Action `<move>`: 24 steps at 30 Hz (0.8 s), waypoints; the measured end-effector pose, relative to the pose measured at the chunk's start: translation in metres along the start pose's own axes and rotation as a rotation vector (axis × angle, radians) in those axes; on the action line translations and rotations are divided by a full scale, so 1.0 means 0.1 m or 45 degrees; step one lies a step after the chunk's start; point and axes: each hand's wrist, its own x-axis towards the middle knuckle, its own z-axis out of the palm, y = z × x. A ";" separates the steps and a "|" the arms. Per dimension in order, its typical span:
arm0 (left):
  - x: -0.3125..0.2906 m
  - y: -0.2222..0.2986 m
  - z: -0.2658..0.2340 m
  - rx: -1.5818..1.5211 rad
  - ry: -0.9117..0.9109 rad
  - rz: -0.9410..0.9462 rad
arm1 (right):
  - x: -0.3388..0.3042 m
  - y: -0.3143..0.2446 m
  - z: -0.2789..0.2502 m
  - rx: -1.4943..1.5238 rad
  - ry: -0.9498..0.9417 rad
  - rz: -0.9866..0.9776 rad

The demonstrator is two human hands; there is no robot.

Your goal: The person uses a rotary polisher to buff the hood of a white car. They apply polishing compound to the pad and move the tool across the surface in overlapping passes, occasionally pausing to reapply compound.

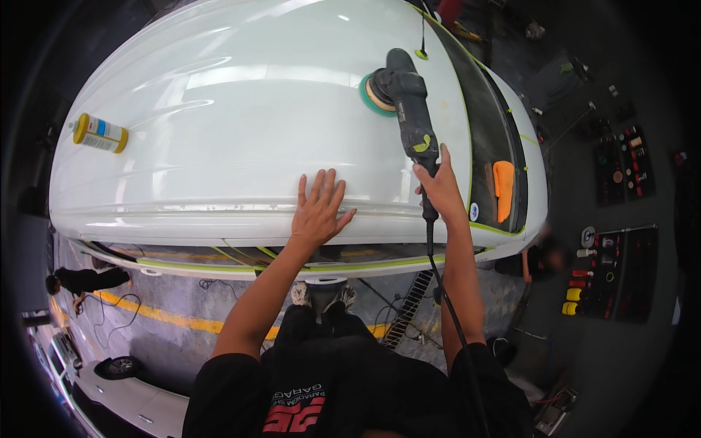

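Observation:
A glossy white car roof [277, 139] spreads out before me, its seams edged with yellow-green masking tape. Spread flat near the roof's close edge, my left hand [318, 208] rests with its fingers apart. My right hand [444, 186] is wrapped round the rear handle of a black car polisher [410, 102]. The tool lies across the roof at the right, head pointing away from me. Its round pad [374, 93], green at the rim, meets the white paint. Whether the pad spins I cannot tell. A power cord [445, 299] runs back from the handle past my right arm.
A yellow bottle [102, 133] lies on the roof's left. An orange cloth [502, 191] sits on the glass at right. Below are a slatted floor grate [409, 310], loose cables, and another car [128, 390]. One person [87, 281] bends at left; another [540, 259] is at right.

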 end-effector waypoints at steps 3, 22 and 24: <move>0.06 0.03 0.04 -0.019 0.066 0.030 | 0.11 0.10 0.07 -0.022 0.062 -0.026; -0.02 -0.33 -0.19 -0.162 -0.003 0.082 | 0.00 -0.05 0.38 -0.315 0.109 -0.140; -0.11 -0.82 -0.39 -0.128 0.070 -0.005 | -0.06 -0.07 0.34 -0.375 0.147 -0.082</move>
